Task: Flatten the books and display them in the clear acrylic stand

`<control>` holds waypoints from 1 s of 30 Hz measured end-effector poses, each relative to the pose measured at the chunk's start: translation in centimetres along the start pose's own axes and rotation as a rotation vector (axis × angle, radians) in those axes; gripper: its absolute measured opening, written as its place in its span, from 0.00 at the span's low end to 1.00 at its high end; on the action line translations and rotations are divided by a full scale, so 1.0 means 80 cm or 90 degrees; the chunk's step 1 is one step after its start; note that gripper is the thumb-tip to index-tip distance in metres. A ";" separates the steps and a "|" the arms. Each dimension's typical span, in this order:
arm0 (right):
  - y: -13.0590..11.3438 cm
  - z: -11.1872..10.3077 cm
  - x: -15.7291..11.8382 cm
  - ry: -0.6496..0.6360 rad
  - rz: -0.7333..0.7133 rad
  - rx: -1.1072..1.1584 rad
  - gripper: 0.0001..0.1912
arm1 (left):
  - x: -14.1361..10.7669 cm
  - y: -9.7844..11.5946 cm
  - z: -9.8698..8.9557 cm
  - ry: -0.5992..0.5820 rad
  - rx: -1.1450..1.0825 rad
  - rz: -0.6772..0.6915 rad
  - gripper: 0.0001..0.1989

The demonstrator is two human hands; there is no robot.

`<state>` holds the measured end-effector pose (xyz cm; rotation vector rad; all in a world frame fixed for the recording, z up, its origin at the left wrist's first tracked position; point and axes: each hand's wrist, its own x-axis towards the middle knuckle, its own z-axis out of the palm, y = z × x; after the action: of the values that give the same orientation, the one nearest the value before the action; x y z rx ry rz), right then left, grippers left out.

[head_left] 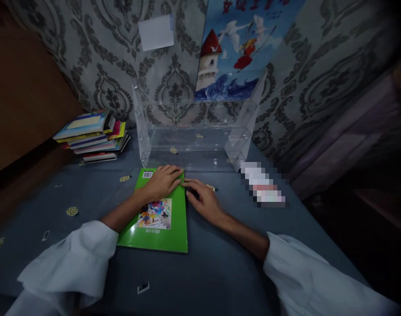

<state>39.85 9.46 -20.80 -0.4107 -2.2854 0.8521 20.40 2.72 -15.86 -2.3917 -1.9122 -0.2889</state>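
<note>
A thin green book (178,219) with a barcode and a colourful picture on its cover lies flat on the dark cloth, its top edge towards the wall. My left hand (163,181) rests on the upper part of the cover, palm down with the fingers stretched out. At the book's right edge is my right hand (203,199), its fingers slightly bent and apart, the fingertips touching or very near the edge. Just beyond the book stands a clear acrylic rack (193,158) with several tiers.
A stack of books (95,136) sits at the back left. On the right lies a blurred-out, pixelated item (262,184). Behind the rack, a blue illustrated poster (233,57) and a white card (156,33) are on the patterned wall. The cloth-covered surface (220,281) has pineapple prints.
</note>
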 end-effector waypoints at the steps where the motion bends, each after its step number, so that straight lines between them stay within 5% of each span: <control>1: 0.001 0.000 0.000 -0.002 -0.002 -0.003 0.17 | 0.000 0.000 -0.001 -0.002 0.001 0.000 0.22; 30: 0.002 0.002 -0.001 0.007 -0.015 -0.020 0.18 | -0.001 -0.010 0.012 0.047 0.000 0.032 0.22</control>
<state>39.81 9.48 -21.02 -0.3998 -2.2921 0.8017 19.72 2.99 -16.86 -2.3892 -1.8172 -0.3684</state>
